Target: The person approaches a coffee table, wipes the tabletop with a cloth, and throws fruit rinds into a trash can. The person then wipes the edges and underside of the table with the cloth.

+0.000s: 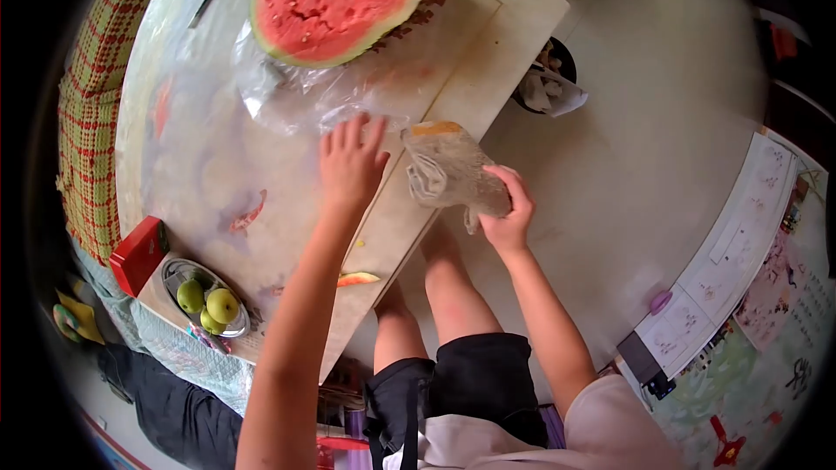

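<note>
over smooth tabletop, left hand is spread; right hand pinches crinkled plastic bundle.

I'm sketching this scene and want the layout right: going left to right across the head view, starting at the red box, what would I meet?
Red box → oval tray holding green fruit → left hand → folded brownish bundle → right hand at the bundle's right end → purple object.

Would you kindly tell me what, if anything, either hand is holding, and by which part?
The right hand holds a folded, brownish bundle by its lower right end in the picture; the left hand is open and holds nothing.
</note>
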`<state>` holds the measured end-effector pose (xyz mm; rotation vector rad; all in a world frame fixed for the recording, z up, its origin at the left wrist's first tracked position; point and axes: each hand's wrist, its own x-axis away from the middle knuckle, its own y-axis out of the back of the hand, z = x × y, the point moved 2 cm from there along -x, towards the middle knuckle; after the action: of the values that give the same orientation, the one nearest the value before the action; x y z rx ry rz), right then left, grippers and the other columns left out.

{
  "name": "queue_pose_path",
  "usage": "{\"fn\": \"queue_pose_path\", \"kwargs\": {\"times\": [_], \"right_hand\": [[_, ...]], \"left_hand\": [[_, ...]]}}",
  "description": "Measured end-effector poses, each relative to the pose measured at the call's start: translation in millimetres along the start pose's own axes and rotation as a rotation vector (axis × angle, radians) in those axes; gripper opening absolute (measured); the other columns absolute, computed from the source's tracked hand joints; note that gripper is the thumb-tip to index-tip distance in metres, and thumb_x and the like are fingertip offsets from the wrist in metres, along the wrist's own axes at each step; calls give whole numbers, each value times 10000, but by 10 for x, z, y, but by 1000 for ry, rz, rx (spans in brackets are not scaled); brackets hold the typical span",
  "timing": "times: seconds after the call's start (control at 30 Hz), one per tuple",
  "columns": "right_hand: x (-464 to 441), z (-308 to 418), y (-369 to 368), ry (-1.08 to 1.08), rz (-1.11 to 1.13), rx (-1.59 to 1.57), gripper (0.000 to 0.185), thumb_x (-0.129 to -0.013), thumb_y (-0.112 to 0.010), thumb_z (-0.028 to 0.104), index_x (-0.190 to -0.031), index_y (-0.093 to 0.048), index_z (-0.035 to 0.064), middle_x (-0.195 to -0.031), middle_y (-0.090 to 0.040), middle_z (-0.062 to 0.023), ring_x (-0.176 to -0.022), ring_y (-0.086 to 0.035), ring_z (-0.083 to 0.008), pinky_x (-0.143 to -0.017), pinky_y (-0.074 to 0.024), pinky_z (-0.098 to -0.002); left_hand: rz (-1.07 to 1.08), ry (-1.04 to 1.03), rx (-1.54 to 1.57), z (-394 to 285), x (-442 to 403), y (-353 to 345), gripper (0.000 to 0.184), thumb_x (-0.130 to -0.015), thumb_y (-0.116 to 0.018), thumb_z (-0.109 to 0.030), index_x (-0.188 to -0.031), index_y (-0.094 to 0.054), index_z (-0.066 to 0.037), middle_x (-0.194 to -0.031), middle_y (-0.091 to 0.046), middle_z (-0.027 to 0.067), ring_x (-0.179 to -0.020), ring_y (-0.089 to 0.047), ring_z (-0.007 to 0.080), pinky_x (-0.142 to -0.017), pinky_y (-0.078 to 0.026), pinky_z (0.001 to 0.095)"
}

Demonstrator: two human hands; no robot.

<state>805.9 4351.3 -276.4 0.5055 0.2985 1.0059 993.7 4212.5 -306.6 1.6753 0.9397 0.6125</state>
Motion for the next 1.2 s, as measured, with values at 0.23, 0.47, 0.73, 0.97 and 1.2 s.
{"fn": "queue_pose_path", "kwargs": {"times": [0.23, 0.47, 0.73, 0.97, 1.2], "right_hand": [[-233, -260, 266, 69, -88, 35, 361, -605, -670, -9, -960, -658, 55, -945, -640, -104, -876, -617, -253, -795, -477, -328], [-957, -446, 311, -248, -374, -284, 363, -659, -602, -31, -1020, -612, 0, -973, -626, -48, -918, -569, -160, -829, -448, -293], [-2179, -686, 238, -256, -287, -109, 571, -673, -663, 156, -1222, -517, 92, -1140, -557, -123, -1008, -561, -254, -893, -436, -341], [-2553, -832, -316, -149, -9, 773, 718, -702, -697, 414, -1351, -417, 287, -1320, -449, -64, -1094, -528, -326, -907, -458, -394], [-1229, -529, -952, 78, 180, 908, 645, -596, -735, 249, -1209, -547, 316, -1226, -508, -59, -1062, -494, -331, -848, -419, -489]], "left_hand": [[-182, 131, 211, 385, -630, -143, 124, -713, -647, -83, -830, -610, -94, -855, -628, 37, -836, -551, 279, -749, -424, 396], [-142, 90, 255, 411, -696, 506, 114, -705, -642, -76, -809, -597, -77, -840, -619, 27, -811, -538, 274, -753, -421, 361], [-283, 240, 613, 355, -536, 984, 209, -713, -599, 65, -921, -589, 39, -910, -597, 100, -861, -544, 208, -802, -432, 294], [-295, 169, 519, 386, -798, 1376, 118, -768, -588, 59, -881, -576, 30, -957, -606, 92, -907, -540, 168, -814, -418, 273], [-297, 176, 540, 326, -690, 1328, 148, -748, -584, 80, -889, -573, 38, -997, -594, 97, -916, -547, 177, -812, -424, 260]]}}
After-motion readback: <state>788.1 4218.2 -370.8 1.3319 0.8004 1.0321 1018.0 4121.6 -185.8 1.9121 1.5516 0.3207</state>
